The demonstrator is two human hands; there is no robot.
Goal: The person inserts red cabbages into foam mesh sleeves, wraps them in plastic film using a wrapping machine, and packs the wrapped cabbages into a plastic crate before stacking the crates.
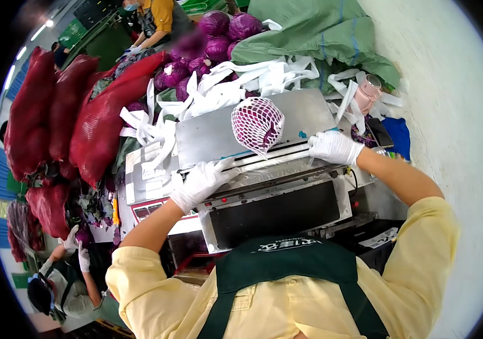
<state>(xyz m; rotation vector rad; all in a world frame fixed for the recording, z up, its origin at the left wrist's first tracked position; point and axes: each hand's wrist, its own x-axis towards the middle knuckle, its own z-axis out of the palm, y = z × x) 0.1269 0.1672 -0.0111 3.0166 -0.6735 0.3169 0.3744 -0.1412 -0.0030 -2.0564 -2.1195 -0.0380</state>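
A purple cabbage in a white foam net rests on the metal top plate of a wrapping machine. Clear plastic film stretches across the rollers in front of it. My left hand, in a thin white glove, pinches the film's left side, fingers pointing toward the roller. At the right end of the roller, my gloved right hand is closed on the film's other side; its fingertips are partly hidden. Neither hand touches the cabbage.
White foam nets lie piled behind the machine, beside loose purple cabbages. Red mesh sacks stand left. On the right are a pink cup and a phone. A co-worker at lower left handles a cabbage; another person works behind.
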